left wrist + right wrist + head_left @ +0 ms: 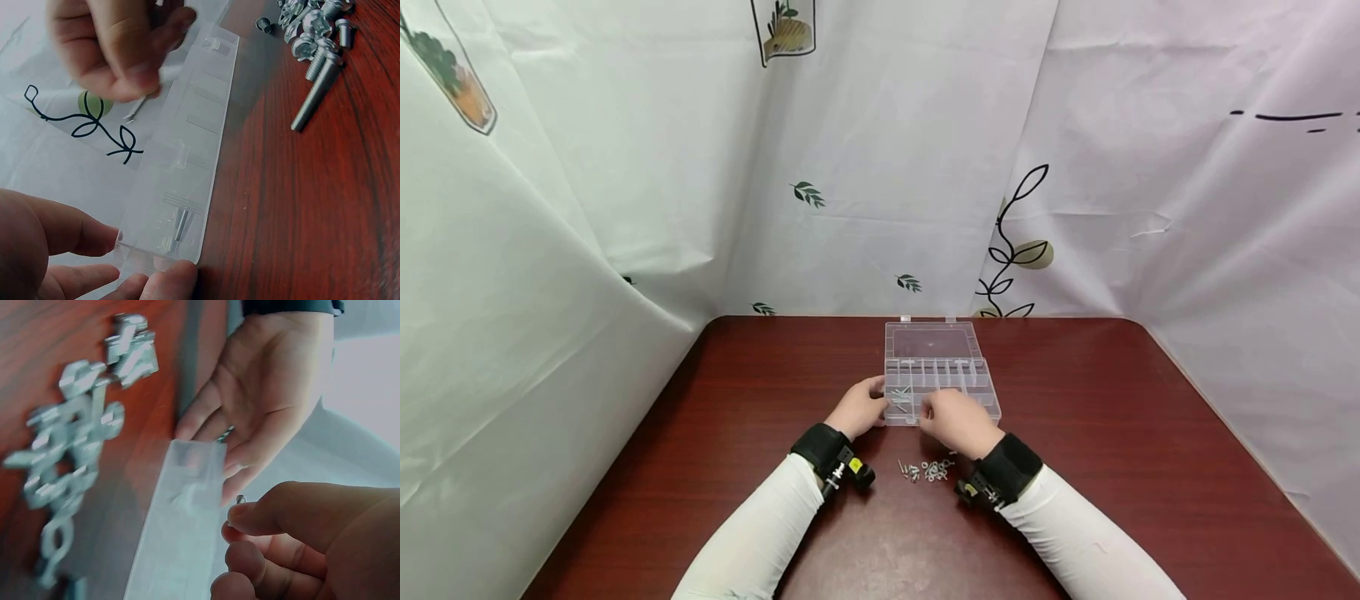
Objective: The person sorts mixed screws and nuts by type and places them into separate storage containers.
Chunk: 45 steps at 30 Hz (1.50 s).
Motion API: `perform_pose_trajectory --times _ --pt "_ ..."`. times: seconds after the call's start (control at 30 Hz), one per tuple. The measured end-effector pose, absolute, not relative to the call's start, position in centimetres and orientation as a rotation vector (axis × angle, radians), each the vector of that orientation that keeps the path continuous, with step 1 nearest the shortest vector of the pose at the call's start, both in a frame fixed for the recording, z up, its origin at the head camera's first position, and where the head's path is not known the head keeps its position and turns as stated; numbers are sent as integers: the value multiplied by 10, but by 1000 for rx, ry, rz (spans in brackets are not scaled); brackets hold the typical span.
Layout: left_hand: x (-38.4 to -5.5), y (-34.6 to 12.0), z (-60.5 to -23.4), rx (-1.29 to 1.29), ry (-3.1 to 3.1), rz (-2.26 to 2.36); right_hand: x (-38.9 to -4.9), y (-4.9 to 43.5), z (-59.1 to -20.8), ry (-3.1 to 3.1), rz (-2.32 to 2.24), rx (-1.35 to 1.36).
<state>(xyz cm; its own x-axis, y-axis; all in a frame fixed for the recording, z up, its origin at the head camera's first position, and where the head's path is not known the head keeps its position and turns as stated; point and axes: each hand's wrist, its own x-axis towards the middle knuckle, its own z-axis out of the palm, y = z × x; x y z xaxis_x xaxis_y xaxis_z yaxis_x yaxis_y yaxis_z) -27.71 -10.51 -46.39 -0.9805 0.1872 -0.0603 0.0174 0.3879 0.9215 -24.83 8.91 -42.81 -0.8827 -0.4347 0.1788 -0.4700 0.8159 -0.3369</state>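
A clear plastic compartment box (992, 407) lies on the table with its lid (931, 342) opened away from me. My left hand (859, 407) grips the box's left end, thumb and fingers around its corner. Several screws (901, 398) lie in the left compartments. Over the front of the box, my right hand (958, 421) pinches a small screw (134, 111) between thumb and fingertips. In the right wrist view only the screw's rounded metal end (240, 499) shows past the thumb. Loose screws, nuts and washers (936, 471) lie in a pile in front of the box.
The dark red wooden table (1120, 417) extends to both sides of the box. Printed white cloth (887, 167) hangs behind the table and at its sides. Each wrist wears a black strap (1011, 468) with a small camera.
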Motion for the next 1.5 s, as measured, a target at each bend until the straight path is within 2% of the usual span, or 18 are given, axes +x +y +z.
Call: perform_pose_trajectory --times 0.37,0.77,1.13,1.5 --pt "-277 -102 -464 186 2489 1617 -261 67 -421 -2945 641 635" --pt "-278 -101 -468 180 2490 1610 -279 58 -438 -2956 611 596" --pt "-279 -102 -466 160 2486 1628 -282 54 -438 -2978 583 557" --pt "-281 -106 -470 171 2501 1631 -270 52 -430 -2909 633 660"
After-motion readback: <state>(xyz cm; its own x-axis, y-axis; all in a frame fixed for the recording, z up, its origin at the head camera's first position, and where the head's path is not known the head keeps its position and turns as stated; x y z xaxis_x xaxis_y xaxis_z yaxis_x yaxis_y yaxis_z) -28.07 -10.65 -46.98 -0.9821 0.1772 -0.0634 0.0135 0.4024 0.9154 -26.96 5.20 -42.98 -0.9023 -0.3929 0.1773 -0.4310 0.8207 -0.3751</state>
